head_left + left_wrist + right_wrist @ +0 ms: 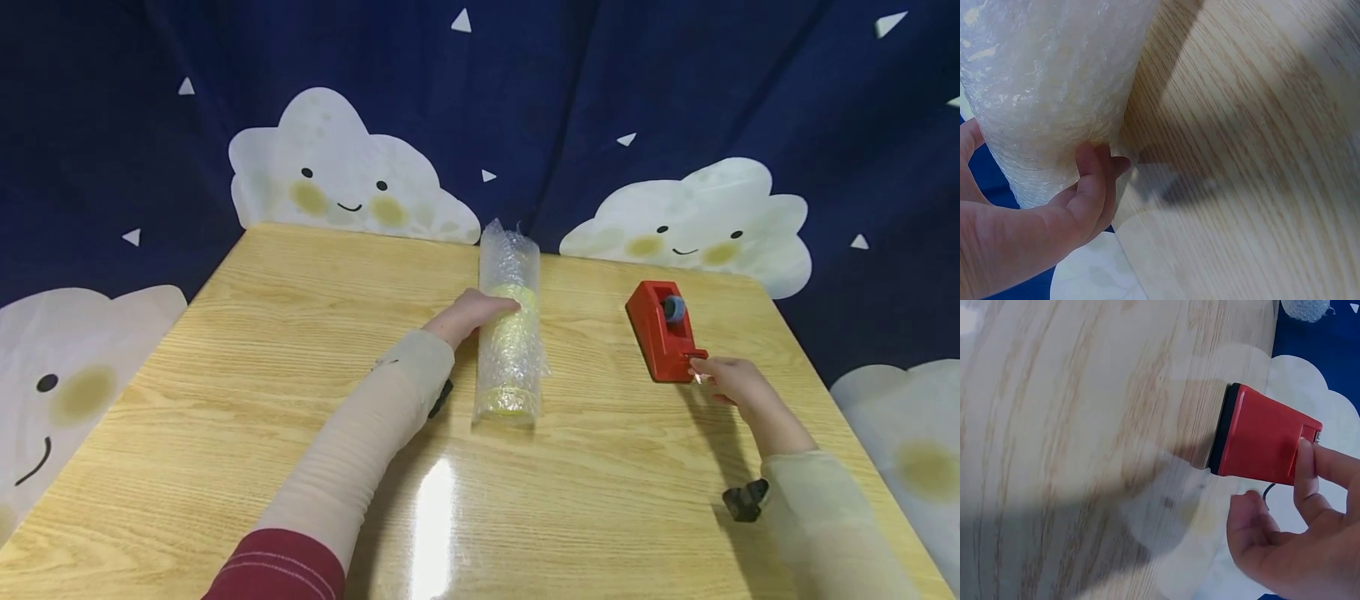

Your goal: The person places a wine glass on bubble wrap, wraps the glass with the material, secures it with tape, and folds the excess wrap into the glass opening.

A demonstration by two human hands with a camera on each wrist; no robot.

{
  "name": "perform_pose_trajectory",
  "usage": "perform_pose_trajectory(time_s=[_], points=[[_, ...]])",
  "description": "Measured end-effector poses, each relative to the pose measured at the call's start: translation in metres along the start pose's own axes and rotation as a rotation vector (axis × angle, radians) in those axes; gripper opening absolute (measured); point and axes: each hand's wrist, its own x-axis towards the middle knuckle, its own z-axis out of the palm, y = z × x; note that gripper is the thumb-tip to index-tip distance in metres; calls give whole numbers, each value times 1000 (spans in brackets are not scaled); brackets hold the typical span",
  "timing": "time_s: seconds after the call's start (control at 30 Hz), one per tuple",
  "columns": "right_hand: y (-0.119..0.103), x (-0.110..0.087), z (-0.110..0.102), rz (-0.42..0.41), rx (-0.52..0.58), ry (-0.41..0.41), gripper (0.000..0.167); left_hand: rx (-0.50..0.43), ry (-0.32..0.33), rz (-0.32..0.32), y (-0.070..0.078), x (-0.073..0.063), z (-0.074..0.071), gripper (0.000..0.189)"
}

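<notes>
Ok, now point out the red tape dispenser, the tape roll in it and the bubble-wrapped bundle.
Red tape dispenser [663, 343]: head view, on its red body.
Tape roll [674, 309]: head view, on its bluish side.
Bubble-wrapped bundle [510, 354]: head view, on its wrapped upper surface.

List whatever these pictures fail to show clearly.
Head view: any markings on the yellow cylinder, blurred by clear plastic bubble wrap.
Left wrist view: the bubble wrap's remainder, cut off by the top edge.
Right wrist view: the small blue tape roll, hidden by the red plastic dispenser.
</notes>
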Motion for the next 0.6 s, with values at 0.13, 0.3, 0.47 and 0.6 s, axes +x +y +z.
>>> perform_pose_trajectory(time_s=[0.13,0.3,0.47,0.6], points=[[0,2,0,-32,-27,-4,64,-9,1,-9,1,0,0,92],[-3,3,-1,-81,-87,38,50,-7,9,-17,1,1,1,92],[-6,2,-4,-91,-134,48,42,8,25,-6,0,4,1,91],[-7,1,-6,-84,-150,34,41,6,27,-2,0,4,2,89]])
